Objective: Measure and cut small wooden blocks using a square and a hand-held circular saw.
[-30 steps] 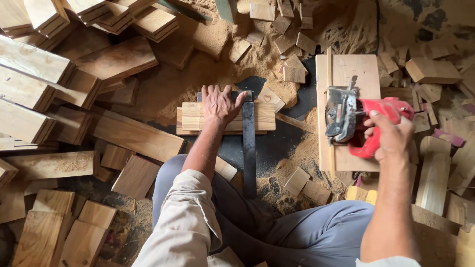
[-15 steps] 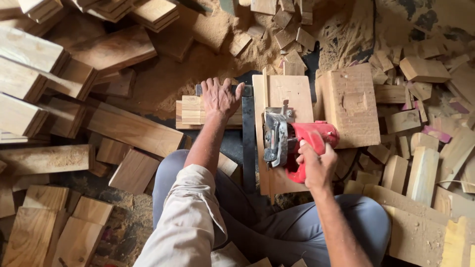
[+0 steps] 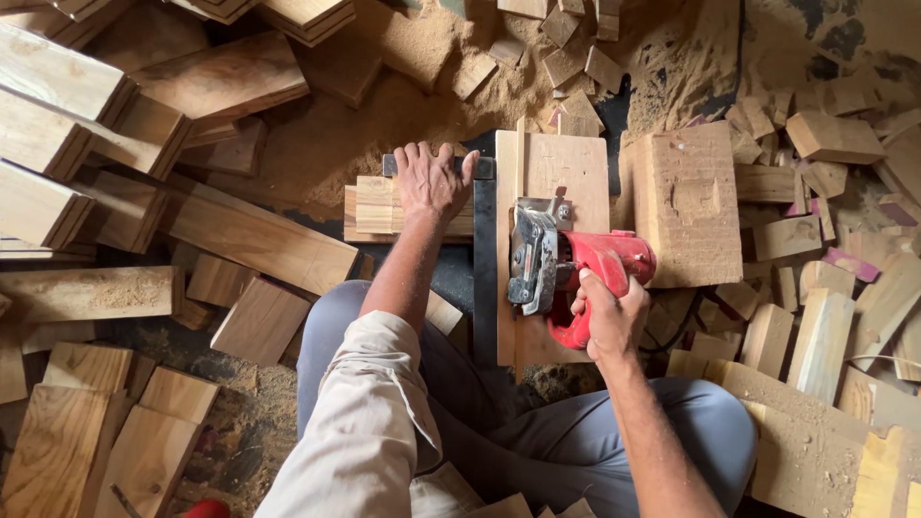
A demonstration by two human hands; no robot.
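Left hand (image 3: 432,182) presses flat on a small wood plank (image 3: 379,206); right hand (image 3: 606,312) grips a red circular saw (image 3: 576,269) on a board (image 3: 554,173)

The left hand (image 3: 429,179) lies flat on a short stack of sawn wooden boards (image 3: 376,207), left of a dark metal guide bar (image 3: 484,259). Right of that bar, a red handheld electric saw (image 3: 576,269), held by the right hand (image 3: 608,317), sits on a long flat wooden plank (image 3: 554,168). A thick rough wooden block (image 3: 693,201) stands just right of the plank, apparently apart from it, with loose wooden offcuts (image 3: 825,288) farther right.
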